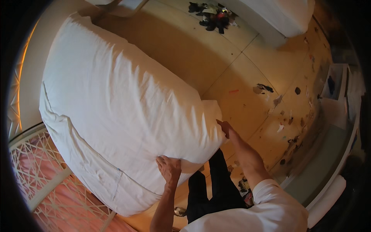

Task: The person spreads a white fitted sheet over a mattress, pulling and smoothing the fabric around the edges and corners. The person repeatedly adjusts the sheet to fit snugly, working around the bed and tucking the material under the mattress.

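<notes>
A large padded piece of furniture under a white fabric cover (121,116) spans the left and middle of the view. Its cloth is wrinkled, and a loose, seamed fold runs along the lower left side. At the near part of the cover, my left hand (169,168) has its fingers curled into the cloth. My right hand (224,128) grips the cover's edge at the right-hand corner; some of its fingers are hidden behind the fabric. My legs in black trousers stand close against the near end.
Scraps litter the tiled floor (243,72), with a heap of dark scraps (216,17) at the top. A pale lattice panel (46,188) over pink fabric lies lower left. Another white-covered piece (278,14) stands upper right, a white open box (336,81) at right.
</notes>
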`<act>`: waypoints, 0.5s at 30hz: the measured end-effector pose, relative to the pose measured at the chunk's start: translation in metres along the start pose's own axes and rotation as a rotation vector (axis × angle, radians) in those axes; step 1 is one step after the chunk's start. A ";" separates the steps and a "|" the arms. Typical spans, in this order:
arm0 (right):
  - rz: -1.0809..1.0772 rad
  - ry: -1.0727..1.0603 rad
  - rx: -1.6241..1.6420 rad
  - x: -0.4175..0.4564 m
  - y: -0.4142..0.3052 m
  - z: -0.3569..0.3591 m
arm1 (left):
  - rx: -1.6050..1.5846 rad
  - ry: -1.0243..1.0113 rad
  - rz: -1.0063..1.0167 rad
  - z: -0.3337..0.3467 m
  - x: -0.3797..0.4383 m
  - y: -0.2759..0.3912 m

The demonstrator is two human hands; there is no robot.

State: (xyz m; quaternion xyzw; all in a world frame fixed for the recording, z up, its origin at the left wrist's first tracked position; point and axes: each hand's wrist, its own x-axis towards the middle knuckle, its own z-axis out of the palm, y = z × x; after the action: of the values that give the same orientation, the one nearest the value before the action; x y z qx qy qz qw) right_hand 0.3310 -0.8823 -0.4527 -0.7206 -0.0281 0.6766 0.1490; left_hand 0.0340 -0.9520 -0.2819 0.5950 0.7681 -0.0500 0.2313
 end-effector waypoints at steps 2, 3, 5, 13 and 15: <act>-0.035 -0.067 -0.182 0.012 0.004 -0.012 | 0.022 -0.013 0.003 0.004 0.000 0.004; -0.074 -0.106 -0.304 0.022 0.010 -0.022 | 0.040 -0.007 0.015 0.006 0.001 0.003; -0.140 -0.105 -0.415 0.028 0.021 -0.039 | 0.053 -0.027 0.011 0.009 0.002 0.005; -0.327 0.224 0.044 -0.011 0.043 -0.047 | 0.072 -0.037 -0.032 -0.001 0.005 0.009; -0.371 0.251 0.007 -0.042 0.043 -0.052 | 0.029 -0.069 -0.080 -0.008 0.011 0.011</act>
State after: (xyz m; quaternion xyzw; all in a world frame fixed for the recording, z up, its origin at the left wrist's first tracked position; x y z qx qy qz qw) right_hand 0.3718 -0.9428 -0.4204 -0.7811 -0.1393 0.5426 0.2758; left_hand 0.0401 -0.9363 -0.2771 0.5650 0.7821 -0.0908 0.2467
